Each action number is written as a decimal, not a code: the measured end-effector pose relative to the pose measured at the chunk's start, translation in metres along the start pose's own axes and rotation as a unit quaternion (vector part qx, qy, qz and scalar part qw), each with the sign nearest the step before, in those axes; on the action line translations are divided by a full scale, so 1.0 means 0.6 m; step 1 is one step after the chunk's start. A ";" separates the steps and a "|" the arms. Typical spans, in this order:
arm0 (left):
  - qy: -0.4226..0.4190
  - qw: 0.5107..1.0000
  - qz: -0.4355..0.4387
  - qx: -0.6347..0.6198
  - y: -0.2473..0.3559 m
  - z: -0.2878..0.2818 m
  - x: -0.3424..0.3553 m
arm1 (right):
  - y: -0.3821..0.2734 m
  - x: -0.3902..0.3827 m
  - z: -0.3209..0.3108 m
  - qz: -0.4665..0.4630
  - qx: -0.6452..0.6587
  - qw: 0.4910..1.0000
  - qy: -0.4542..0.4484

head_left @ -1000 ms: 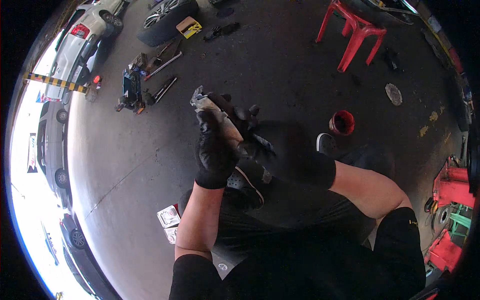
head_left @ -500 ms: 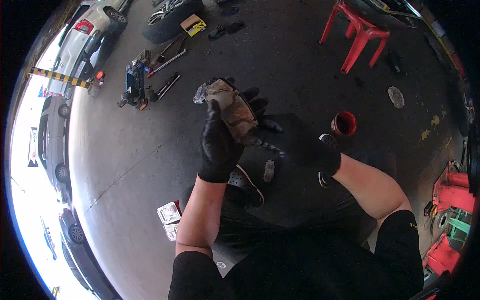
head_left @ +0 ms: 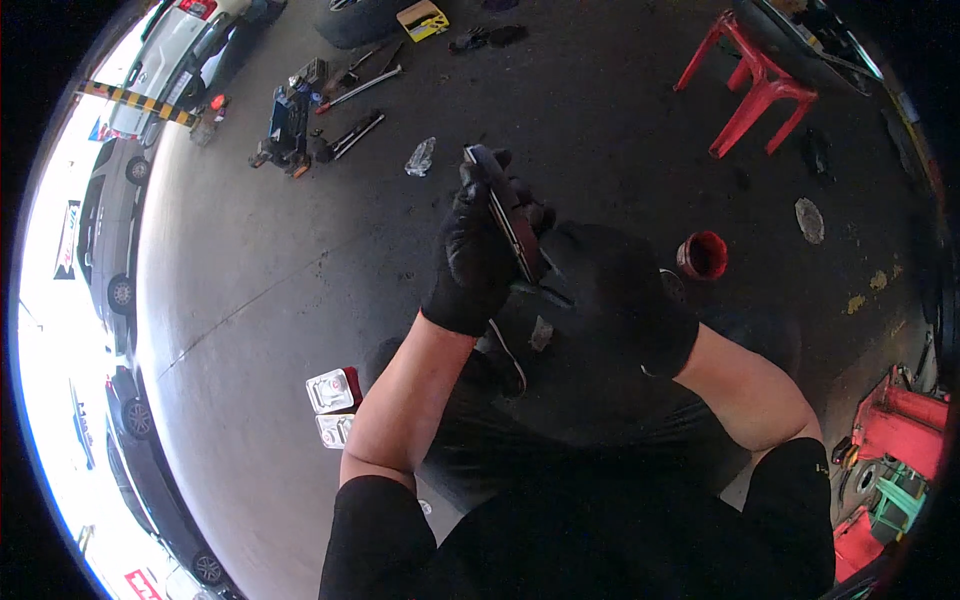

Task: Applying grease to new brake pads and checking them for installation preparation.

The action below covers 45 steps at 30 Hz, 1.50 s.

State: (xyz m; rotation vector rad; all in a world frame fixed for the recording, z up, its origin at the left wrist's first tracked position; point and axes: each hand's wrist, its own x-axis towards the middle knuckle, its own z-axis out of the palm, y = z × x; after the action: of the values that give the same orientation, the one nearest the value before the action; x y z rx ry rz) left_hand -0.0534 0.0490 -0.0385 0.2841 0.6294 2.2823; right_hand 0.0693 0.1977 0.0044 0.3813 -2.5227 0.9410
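Both of my hands wear black gloves and meet in front of me. My left hand (head_left: 472, 255) is closed around a brake pad (head_left: 513, 225), now tilted on edge so that its thin metal side and dark face show. Close against the pad's lower end is my right hand (head_left: 622, 285), closed on a thin dark tool (head_left: 545, 293); the dark glove hides most of its fingers. Below the hands, between my shoes, a small greyish piece (head_left: 541, 333) lies on the floor.
A red pot (head_left: 702, 256) stands right of my hands, with a red stool (head_left: 750, 85) beyond it. Crumpled clear wrapping (head_left: 421, 157) and hand tools (head_left: 350, 135) lie ahead. Red-and-white boxes (head_left: 331, 391) sit at left, red-and-green equipment (head_left: 895, 440) at right.
My left hand has turned the brake pad from its broad, brown-smeared face onto its edge. My view has shifted a little, and the wrapping now shows apart from the pad.
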 end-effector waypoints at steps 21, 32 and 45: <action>-0.009 1.000 -0.012 0.010 0.012 0.035 -0.003 | 0.001 0.001 -0.009 0.000 0.055 0.998 0.029; -0.107 0.987 -0.078 -0.093 0.014 0.027 -0.019 | -0.005 -0.007 -0.021 0.101 0.283 0.952 0.058; -0.042 0.946 -0.044 0.318 0.025 0.071 -0.043 | 0.012 0.032 -0.079 0.013 0.034 0.994 0.103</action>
State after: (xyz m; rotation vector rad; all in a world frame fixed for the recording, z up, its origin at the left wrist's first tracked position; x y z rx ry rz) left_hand -0.0284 0.0366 0.0050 0.6404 1.2969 1.9099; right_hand 0.0634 0.2324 0.0419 0.2574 -2.3198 1.0241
